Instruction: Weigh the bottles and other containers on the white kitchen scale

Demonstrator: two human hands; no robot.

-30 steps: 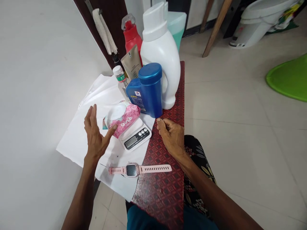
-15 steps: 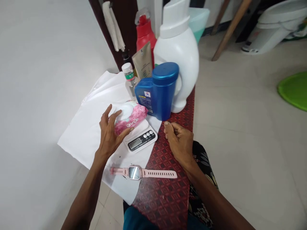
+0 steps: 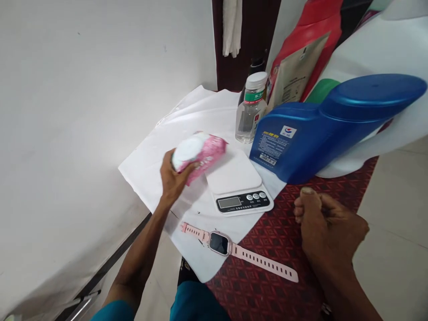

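Pink and white, the soft pack is in the left hand, up by the left side of the flat white scale. The left thumb is on the near side of the pack and the hand wraps round its left end, so the fingers are clamped on it; some of them are hidden behind it. The pack is tilted and a bit blurry, and its right end covers a corner of the scale; I cannot tell if the two touch. The scale sits mostly on the white cloth, with its screen and three round buttons at the near edge. The right hand is by the red table top, with its fingers curled in together and nothing to be seen in them. Near the scale, a pink watch lies flat, part on the cloth and part on the red table top. Behind the scale stand a clear bottle with a white cap and a big blue bottle. A tan tube leans by a red bottle.
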